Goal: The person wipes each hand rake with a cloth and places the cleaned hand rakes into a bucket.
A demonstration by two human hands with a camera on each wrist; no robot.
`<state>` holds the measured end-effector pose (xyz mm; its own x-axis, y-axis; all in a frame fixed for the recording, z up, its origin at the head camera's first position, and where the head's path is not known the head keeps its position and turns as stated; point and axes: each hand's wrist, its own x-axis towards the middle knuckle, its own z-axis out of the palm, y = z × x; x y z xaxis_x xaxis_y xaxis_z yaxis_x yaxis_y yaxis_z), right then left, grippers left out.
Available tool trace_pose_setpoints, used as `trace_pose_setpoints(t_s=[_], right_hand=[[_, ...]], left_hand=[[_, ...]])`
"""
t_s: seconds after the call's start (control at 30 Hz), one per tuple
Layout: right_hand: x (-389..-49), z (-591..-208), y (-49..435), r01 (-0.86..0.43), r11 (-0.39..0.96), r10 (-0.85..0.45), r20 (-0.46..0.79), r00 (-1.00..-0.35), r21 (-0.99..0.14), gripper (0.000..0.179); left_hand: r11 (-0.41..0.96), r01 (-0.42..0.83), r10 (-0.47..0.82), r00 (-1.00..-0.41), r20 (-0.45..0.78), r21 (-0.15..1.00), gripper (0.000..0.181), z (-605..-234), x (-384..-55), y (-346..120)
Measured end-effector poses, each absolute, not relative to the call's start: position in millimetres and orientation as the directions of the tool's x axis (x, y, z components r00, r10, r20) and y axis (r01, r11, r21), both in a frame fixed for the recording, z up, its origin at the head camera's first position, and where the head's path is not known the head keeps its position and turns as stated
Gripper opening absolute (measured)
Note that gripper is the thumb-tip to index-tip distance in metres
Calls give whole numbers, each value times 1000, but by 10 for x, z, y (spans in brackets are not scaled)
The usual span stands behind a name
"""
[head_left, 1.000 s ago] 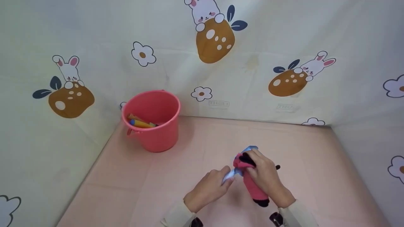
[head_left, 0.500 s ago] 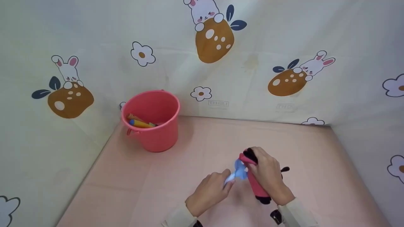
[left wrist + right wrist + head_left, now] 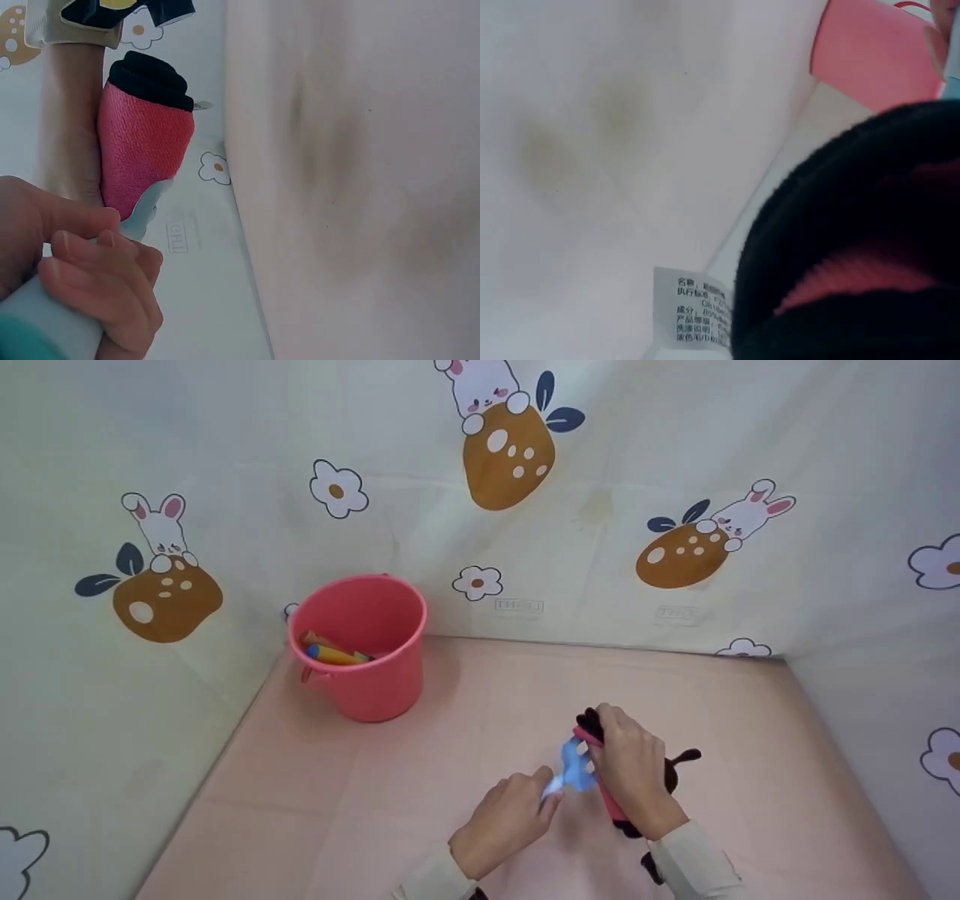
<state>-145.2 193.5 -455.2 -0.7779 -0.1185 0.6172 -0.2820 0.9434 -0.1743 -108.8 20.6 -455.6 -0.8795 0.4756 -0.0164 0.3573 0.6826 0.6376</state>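
Note:
My left hand grips the pale handle of a blue tool, whose flat, wavy-edged blue head points up and right. Teal shows at the handle's lower end in the left wrist view. My right hand holds a pink, mitt-like cloth piece with thick black edging. The blue head lies right against the pink cloth, which partly overlaps it. A black lobe of the cloth sticks out past my right hand. The right wrist view looks into a black-rimmed opening with pink inside; a printed label hangs beside it.
A pink bucket stands at the back left of the pale pink surface. In it lies a yellow, blue-ended stick among other things. White sheeting printed with rabbits and flowers closes off the back and both sides.
My right hand has turned and shifted slightly, bringing the black lobe further out to the right. More of the blue head shows beside the pink cloth. My left hand has edged a little right and down.

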Motion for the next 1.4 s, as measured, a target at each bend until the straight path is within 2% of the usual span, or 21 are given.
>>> trace_pose_setpoints(t_s=[0.2,0.47,0.63,0.7,0.8,0.9,1.0,1.07,1.2,1.3,1.4], right_hand=[[-1497,-4662,1949,-241,969,-167,571,-804,-56,43],[-1489,-4689,1960,-219,972,-226,559,-798,81,40],[-1460,-4599,2035,-210,975,-209,596,-775,69,34],[-1467,-4539,2119,-198,980,-150,630,-762,-7,32],[-1495,-4461,2273,-170,959,8,624,-781,-226,27],[-1502,-4446,2392,-121,863,156,488,-859,-490,24],[-1487,-4495,2431,-42,727,211,282,-936,-685,27],[-1478,-4542,2417,9,619,205,150,-967,-785,30],[-1453,-4625,2341,127,298,140,-88,-986,-946,38],[-1417,-4651,2271,214,43,33,-213,-977,-976,44],[-1375,-4642,2203,262,-116,-97,-252,-963,-958,44]], left_hand=[[725,373,459,-888,-2,579,18,-4574,-1040,284],[740,390,465,-885,2,548,20,-4561,-1011,316],[729,311,449,-890,-82,610,22,-4561,-1047,265],[711,251,428,-895,-122,657,22,-4569,-1075,217],[661,192,404,-906,-129,725,21,-4576,-1122,132],[587,195,392,-918,-65,786,20,-4568,-1168,63],[519,227,391,-920,7,824,21,-4539,-1196,33],[488,247,399,-916,38,837,22,-4513,-1206,37],[461,294,421,-903,85,837,24,-4468,-1206,76],[455,347,430,-892,140,820,25,-4459,-1201,111],[444,403,439,-877,198,800,25,-4465,-1203,147]])
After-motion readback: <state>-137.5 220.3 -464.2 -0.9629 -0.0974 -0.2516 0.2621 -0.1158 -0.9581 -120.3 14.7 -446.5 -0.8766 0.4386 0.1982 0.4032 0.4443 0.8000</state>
